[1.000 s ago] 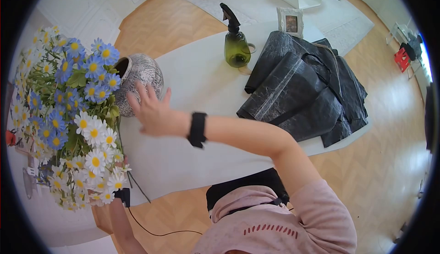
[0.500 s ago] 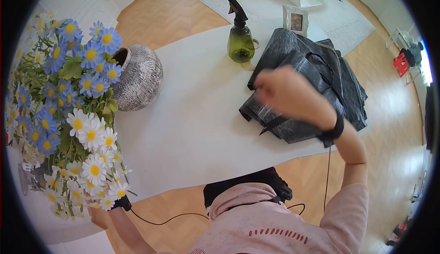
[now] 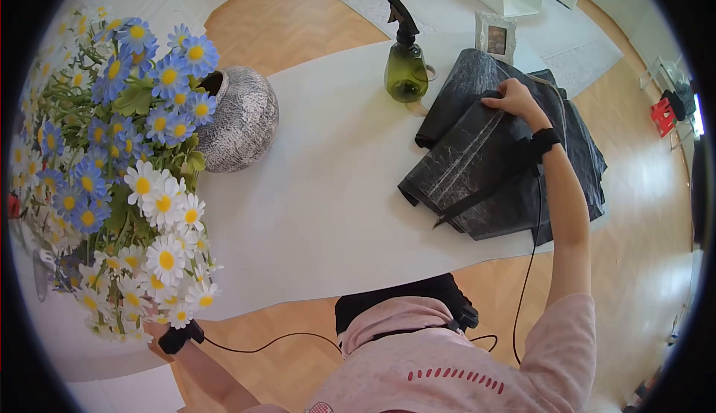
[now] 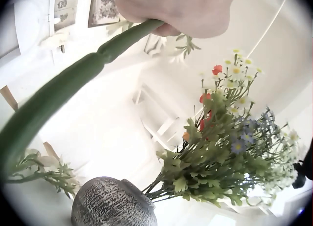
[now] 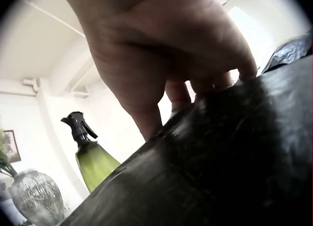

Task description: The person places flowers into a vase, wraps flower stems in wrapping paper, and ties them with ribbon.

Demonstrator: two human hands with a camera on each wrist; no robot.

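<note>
My right hand [image 3: 522, 103] pinches the upper edge of a black, shiny, creased folded sheet with straps [image 3: 477, 144]. In the right wrist view, the fingers [image 5: 178, 95] meet the sheet's edge. Mostly hidden behind the flowers in the head view, my left hand [image 4: 181, 13] curls round a thick green stem [image 4: 58, 96]. Blue and white daisies [image 3: 164, 200] fill the left side of the head view. A round grey, rough-textured vase [image 3: 239, 122] stands beside them. The left wrist view shows a leafy bunch of flowers [image 4: 220, 147] rising from the vase's mouth.
A green spray bottle [image 3: 406, 77] with a black trigger top stands left of the black sheet. Behind the sheet is a small white picture frame [image 3: 495, 39]. All rest on a white table [image 3: 328, 212]. A thin cable [image 3: 529, 271] hangs from my right wrist.
My right hand has left the vase's side, swung right over the black sheet and taken hold of its edge. The left hand stays low at the left behind the flowers.
</note>
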